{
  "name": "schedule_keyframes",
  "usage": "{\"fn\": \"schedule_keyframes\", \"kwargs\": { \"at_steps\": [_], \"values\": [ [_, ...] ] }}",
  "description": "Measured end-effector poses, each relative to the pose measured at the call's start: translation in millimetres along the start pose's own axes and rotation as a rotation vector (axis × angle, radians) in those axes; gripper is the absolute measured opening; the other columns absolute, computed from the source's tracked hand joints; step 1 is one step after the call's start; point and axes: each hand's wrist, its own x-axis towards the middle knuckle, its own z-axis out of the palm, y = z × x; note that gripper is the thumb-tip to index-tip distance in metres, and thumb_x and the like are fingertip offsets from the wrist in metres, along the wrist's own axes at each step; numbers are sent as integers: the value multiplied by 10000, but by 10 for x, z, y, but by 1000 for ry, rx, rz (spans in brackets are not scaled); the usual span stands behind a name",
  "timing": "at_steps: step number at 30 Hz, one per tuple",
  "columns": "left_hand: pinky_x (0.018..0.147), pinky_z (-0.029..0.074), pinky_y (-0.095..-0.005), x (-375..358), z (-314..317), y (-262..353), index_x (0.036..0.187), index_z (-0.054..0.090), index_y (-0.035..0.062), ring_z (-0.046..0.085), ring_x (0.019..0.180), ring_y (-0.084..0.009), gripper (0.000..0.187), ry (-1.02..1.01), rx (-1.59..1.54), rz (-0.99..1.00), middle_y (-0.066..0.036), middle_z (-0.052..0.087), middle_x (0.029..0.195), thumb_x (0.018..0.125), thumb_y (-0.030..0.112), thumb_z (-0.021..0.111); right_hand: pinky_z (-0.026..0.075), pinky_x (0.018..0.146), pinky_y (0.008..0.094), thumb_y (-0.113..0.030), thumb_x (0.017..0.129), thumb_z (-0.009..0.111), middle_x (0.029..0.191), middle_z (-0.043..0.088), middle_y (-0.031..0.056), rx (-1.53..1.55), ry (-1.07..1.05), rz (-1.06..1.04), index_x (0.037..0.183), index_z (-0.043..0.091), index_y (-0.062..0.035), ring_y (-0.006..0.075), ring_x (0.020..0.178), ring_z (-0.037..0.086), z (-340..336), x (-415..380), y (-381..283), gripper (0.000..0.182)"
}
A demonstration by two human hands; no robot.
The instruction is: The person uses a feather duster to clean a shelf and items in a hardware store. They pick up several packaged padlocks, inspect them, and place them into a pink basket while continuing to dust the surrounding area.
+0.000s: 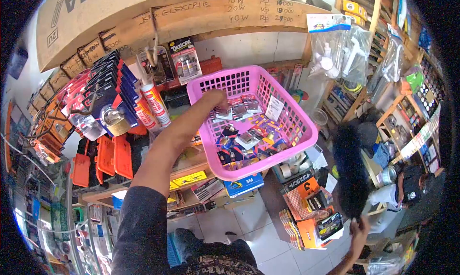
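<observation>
My left hand (219,100) reaches into the pink plastic basket (306,124), near its back left corner. Its fingers curl down beside small carded packets (242,105); what they hold, if anything, is hidden. More packets (247,138), some with small padlock-like metal pieces, are scattered over the basket floor. A white paper label (274,108) hangs on the basket's inner right side. Low on the right, my right hand (359,227) is closed around the lower end of a black fluffy duster (350,172), which stands upright and looks blurred.
Padlocks on cards (115,119) hang at the left beside sealant tubes (154,102). Orange cases (122,156) sit below them. A blue 3M box (244,185) lies under the basket's front. Orange packages (306,203) are stacked to the right. Bagged fittings (328,54) hang at upper right.
</observation>
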Motion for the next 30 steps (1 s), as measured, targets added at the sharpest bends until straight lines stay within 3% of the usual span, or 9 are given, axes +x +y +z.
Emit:
{"fn": "schedule_keyframes", "kwargs": {
  "at_steps": [6,12,14,17,20,22,24,27,30],
  "values": [
    [793,527,-433,329,256,-235,1060,696,42,649,916,-281,661,-229,-300,-80,-120,695,1049,697,589,771,282,432,227,-118,871,637,603,453,-37,16,-236,178,867,577,-30,45,490,380,-48,-418,-162,106],
    [624,557,-429,99,178,-187,938,713,5,666,766,-207,498,-212,-941,139,-93,713,867,631,357,887,293,428,231,-128,893,627,621,446,-34,43,-273,165,829,541,-34,50,504,386,215,-407,-136,143],
    [612,560,-440,-197,-161,96,966,714,12,671,733,-231,482,-115,-491,-187,-88,707,827,633,316,885,302,442,233,-128,891,629,621,440,-41,90,-270,146,843,551,-30,52,516,387,312,-402,-274,134],
    [750,555,-406,-343,-36,157,1103,701,122,693,839,-277,541,360,-284,294,-152,709,970,608,273,857,324,453,245,-140,891,637,690,472,-18,120,-261,93,911,572,-23,66,545,399,411,-352,-98,136],
    [785,535,-413,-1065,-215,588,1130,687,144,689,851,-308,463,829,-684,554,-180,698,937,672,174,748,371,475,261,-142,857,663,825,538,26,53,47,-115,1056,569,-19,96,576,448,511,-310,-3,252],
    [740,524,-406,-1466,-228,703,1071,667,25,666,795,-228,434,747,-774,303,-161,700,912,737,278,781,496,768,426,-355,884,652,1002,663,216,74,-159,-50,1148,632,17,332,866,635,537,-353,-662,457],
    [752,518,-357,-2222,-321,881,1156,608,-9,627,818,-158,511,757,-1202,450,-139,690,937,777,290,774,505,676,383,-316,870,701,924,653,165,294,-306,94,1194,612,-18,237,724,617,483,-126,52,449],
    [822,490,-307,-2973,-81,1032,1272,531,4,583,948,-112,548,767,-1572,485,-90,659,1089,838,270,734,526,709,389,-309,836,741,952,651,193,406,-322,323,1303,538,-57,252,760,614,710,-267,-459,568],
    [991,434,-319,-3641,411,963,1336,468,25,547,1106,-132,524,575,-1854,353,-60,617,1182,884,167,693,503,668,363,-265,830,725,953,631,162,462,-494,225,1282,532,-54,225,733,590,1124,2267,-149,534]
  ]
}}
